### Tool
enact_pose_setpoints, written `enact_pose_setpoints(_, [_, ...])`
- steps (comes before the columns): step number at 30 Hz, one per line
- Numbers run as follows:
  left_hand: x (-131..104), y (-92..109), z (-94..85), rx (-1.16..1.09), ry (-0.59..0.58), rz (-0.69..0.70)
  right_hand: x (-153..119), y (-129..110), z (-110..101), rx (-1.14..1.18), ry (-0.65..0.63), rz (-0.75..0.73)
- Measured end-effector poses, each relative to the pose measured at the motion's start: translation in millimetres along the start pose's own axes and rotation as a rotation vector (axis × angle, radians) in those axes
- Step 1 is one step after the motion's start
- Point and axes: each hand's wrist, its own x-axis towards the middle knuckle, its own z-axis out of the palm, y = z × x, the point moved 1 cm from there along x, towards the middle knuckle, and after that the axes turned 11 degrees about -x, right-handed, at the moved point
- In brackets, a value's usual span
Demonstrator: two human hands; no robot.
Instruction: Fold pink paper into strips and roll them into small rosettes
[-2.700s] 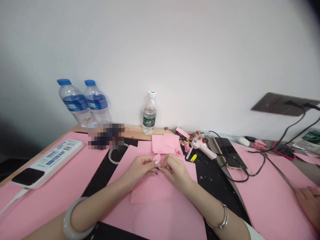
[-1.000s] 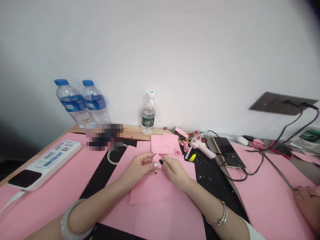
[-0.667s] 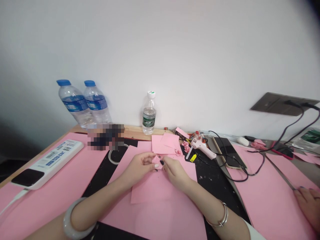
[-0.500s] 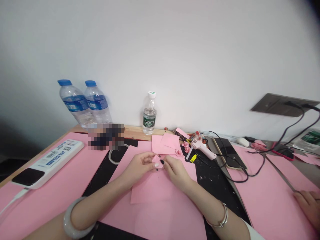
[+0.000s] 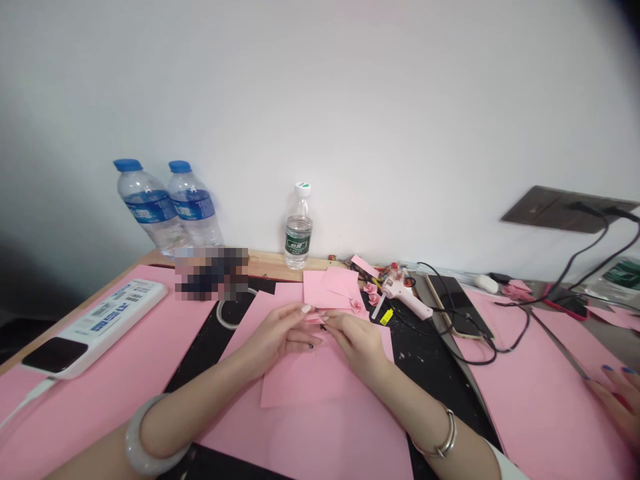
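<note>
Between my two hands is a small piece of pink paper (image 5: 315, 319), mostly hidden by the fingers. My left hand (image 5: 283, 333) pinches its left side, thumb on top, with the lower fingers curled beneath. On the other side my right hand (image 5: 357, 340) grips the paper between thumb and fingers. Both hands hover over a pink paper square (image 5: 295, 383), which lies on larger pink sheets (image 5: 320, 440). Just beyond the fingers are more cut pink squares (image 5: 330, 283) and several small folded paper roses (image 5: 373, 293).
A pale glue gun (image 5: 405, 298) with a black cord lies right of the roses, near a phone (image 5: 455, 303). A green-labelled bottle (image 5: 299, 233) stands by the wall. At left are a white power bank (image 5: 100, 327) and two blue-capped bottles (image 5: 193, 207). Another person's hand (image 5: 620, 400) rests at far right.
The small paper has been tilted flatter between my fingers. My left thumb has moved up to its top edge, and my left lower fingers have spread. The other person's hand has shifted, its fingers lifting.
</note>
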Motion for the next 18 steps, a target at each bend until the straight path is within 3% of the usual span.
enact_pose_setpoints(7, [0.5,-1.1,-1.0,-0.053,-0.045,-0.002,2.0,0.3,2.7,0.041,-0.032,-0.025])
enact_pose_setpoints(18, [2.0,-6.8,0.6,0.003,-0.186,0.115,0.9,2.0,8.4,0.129,-0.098,0.112])
